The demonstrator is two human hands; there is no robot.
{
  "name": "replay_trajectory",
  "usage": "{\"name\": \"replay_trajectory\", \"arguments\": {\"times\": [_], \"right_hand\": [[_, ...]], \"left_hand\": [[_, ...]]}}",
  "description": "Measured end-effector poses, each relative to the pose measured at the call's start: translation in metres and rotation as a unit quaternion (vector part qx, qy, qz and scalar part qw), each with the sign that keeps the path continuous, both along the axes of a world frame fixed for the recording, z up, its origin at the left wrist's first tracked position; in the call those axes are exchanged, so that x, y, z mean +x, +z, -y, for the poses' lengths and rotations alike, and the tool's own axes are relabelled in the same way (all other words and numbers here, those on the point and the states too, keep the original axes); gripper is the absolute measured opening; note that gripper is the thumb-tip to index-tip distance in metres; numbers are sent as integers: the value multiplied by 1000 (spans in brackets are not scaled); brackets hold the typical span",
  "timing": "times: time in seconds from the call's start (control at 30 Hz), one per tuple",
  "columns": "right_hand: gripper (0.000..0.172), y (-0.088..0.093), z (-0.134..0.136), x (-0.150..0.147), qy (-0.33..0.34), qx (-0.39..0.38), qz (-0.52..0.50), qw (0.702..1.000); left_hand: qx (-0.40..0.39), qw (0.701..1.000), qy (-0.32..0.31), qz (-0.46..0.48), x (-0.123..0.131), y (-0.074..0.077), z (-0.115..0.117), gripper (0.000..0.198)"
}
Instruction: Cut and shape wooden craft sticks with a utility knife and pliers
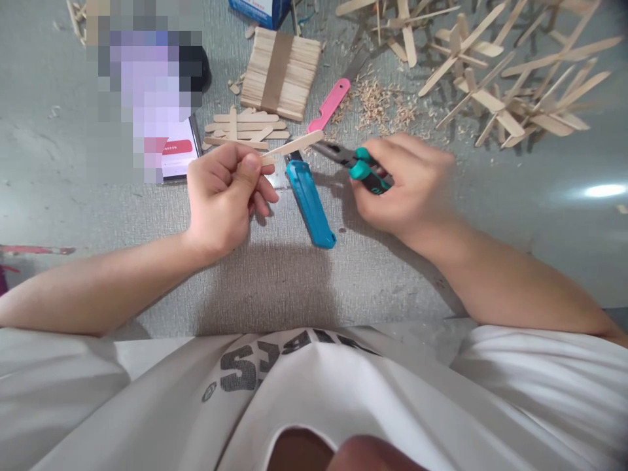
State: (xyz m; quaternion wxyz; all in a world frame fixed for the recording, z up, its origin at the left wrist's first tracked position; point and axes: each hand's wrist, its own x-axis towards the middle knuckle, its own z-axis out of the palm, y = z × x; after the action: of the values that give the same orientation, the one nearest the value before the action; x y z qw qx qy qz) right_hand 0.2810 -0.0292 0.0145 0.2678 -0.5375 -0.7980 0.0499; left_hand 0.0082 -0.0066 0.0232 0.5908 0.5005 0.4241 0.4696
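Left hand (226, 190): closed, thumb and fingers pinching one end of a flat wooden stick (297, 144). The stick is held just above the worktop (73, 196), near its middle, free end pointing right.

Right hand (407, 183): fist wrapped round the teal handles of the pliers (360, 167). The nose points left and sits right at the stick's free end; can't tell if it bites.

Blue utility knife (309, 199) lies flat between the hands, under the stick.

Toward the far edge:
- loose sticks (245, 127)
- banded stick bundle (280, 73)
- pink-handled tool (330, 104)
- wood shavings (380, 104) beside the pink-handled tool
- blue box (260, 10) at the far edge

Far right corner: heap of crossed stick assemblies (510, 72).
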Motion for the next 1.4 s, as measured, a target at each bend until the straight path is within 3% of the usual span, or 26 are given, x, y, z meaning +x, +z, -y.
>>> {"name": "replay_trajectory", "arguments": {"times": [0.1,0.3,0.5,0.93,1.17,1.4], "right_hand": [[6,-7,-9,5,-5,29,-25,999],[13,-9,-11,-3,54,50,-71,995],[13,-9,-7,0,83,-14,-79,993],[21,-9,-17,11,135,-66,-74,986],[16,-11,-21,13,183,-34,-90,978],[17,-11,-21,14,180,-36,-85,979]], "left_hand": [[25,1000,1,5,1,-1,-1,48],[41,999,-4,-15,2,-4,-2,48],[71,996,-39,-44,1,-8,0,48],[144,983,-94,-66,-2,-12,-1,45],[156,981,-92,-73,-3,-13,0,40],[164,979,-73,-93,-3,-11,2,43]]}}
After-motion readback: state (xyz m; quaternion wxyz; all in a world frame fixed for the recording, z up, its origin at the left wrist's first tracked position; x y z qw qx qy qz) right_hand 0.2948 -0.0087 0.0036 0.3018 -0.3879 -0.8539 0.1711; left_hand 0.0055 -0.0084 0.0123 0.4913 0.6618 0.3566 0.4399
